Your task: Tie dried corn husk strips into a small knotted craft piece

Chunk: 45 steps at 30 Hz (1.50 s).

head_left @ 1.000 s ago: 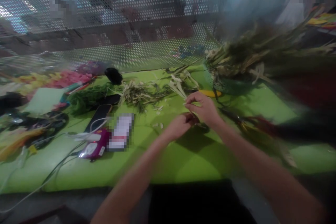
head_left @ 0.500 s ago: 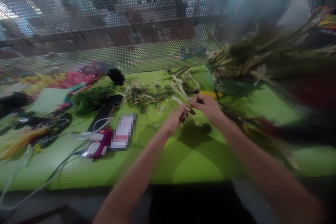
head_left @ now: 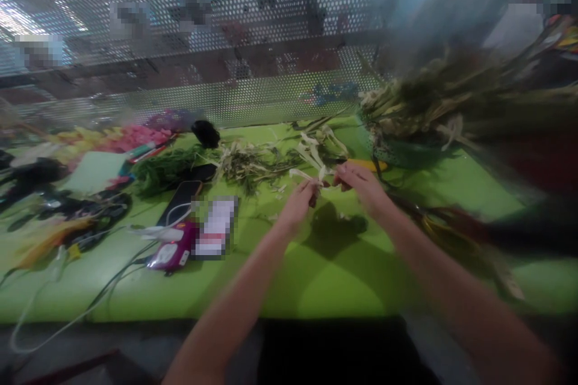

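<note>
Over the green table [head_left: 289, 277] my left hand [head_left: 301, 198] is closed on a pale dried strip [head_left: 300, 175], which sticks out above its fingers. To its right, my right hand [head_left: 356, 180] has its fingers pressed together at the end of the same pale material; exactly what they pinch is too small to make out. Pale dried husks [head_left: 311, 147] lie just behind both hands. Left of them is a heap of dry stalks [head_left: 246, 159] with small scraps near it.
On the left are a phone with a lit screen [head_left: 217, 228], a magenta device [head_left: 174, 249] with cables, a dark phone [head_left: 183, 195] and green foliage [head_left: 167, 168]. A green basket [head_left: 397, 153] of dried stalks stands right, beside a yellow object [head_left: 370, 165]. Perforated metal rises behind.
My hands have moved slightly apart, with the pale strip now stretching between them. The dark piece seen near my right fingers no longer shows. The whole view has shifted a little.
</note>
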Each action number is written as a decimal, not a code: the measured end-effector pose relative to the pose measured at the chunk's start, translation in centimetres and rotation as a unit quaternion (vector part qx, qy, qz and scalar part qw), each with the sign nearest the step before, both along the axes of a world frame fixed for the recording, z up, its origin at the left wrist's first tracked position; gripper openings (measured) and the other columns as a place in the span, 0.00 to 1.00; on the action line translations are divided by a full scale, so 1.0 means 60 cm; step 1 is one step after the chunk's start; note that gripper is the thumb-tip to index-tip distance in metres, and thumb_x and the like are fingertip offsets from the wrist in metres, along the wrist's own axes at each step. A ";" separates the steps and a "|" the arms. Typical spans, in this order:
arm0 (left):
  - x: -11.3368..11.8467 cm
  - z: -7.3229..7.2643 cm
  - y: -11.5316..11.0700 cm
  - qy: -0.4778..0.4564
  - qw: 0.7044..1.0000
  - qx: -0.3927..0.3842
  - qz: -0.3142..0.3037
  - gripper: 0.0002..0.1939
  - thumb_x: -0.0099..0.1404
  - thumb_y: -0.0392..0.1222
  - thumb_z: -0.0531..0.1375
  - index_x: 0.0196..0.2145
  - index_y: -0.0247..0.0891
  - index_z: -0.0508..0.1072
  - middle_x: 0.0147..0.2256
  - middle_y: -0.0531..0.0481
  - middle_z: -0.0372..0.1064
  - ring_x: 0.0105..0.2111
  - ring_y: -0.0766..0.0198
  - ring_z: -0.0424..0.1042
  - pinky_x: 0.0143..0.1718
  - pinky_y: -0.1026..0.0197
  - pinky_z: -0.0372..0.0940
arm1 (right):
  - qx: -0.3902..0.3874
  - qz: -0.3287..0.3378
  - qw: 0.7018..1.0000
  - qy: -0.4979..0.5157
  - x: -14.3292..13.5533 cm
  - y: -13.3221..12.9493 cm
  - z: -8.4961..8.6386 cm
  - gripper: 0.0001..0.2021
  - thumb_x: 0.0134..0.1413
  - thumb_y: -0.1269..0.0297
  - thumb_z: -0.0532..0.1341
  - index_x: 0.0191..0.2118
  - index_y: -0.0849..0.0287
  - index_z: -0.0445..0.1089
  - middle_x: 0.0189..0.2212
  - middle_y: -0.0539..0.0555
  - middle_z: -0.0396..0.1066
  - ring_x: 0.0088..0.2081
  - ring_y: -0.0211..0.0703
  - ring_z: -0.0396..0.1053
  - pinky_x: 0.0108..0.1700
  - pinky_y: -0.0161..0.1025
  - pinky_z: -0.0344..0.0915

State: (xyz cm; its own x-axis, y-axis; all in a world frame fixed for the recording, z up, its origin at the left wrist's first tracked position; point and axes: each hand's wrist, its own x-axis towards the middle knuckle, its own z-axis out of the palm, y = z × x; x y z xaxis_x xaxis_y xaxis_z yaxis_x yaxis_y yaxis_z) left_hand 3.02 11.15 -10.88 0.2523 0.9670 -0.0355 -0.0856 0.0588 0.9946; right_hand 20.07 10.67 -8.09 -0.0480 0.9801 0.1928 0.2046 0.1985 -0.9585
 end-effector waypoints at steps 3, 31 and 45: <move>0.001 -0.002 0.003 -0.021 0.999 -0.011 0.027 0.13 0.65 0.50 0.57 0.34 0.37 0.72 0.24 0.55 0.59 0.23 0.71 0.57 0.25 0.66 0.53 | -0.005 0.025 0.993 -0.112 -0.003 -0.005 -0.006 0.22 0.55 0.43 0.58 0.23 0.58 0.65 0.21 0.49 0.63 0.26 0.38 0.60 0.28 0.36 0.53; 0.002 -0.008 -0.001 -0.045 0.998 -0.026 -0.034 0.15 0.63 0.54 0.60 0.34 0.37 0.70 0.24 0.56 0.57 0.22 0.73 0.53 0.22 0.68 0.49 | -0.066 0.054 0.996 0.025 -0.005 0.007 -0.005 0.17 0.43 0.49 0.68 0.30 0.58 0.71 0.28 0.51 0.72 0.32 0.40 0.66 0.37 0.39 0.63; 0.004 0.012 -0.012 -0.001 0.997 -0.014 -0.077 0.13 0.63 0.52 0.60 0.34 0.38 0.71 0.26 0.54 0.60 0.24 0.69 0.54 0.25 0.66 0.50 | -0.006 -0.041 0.998 0.040 -0.010 0.013 -0.020 0.11 0.44 0.58 0.66 0.25 0.57 0.64 0.23 0.46 0.61 0.27 0.36 0.58 0.32 0.37 0.59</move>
State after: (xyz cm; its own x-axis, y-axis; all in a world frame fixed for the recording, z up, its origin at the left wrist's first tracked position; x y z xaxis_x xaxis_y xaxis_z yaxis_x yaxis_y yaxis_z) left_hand 3.28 10.45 -10.18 0.3986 0.9151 -0.0603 -0.0755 0.0982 0.9923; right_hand 19.50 11.47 -9.30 0.0475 0.9822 0.1818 0.1429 0.1734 -0.9744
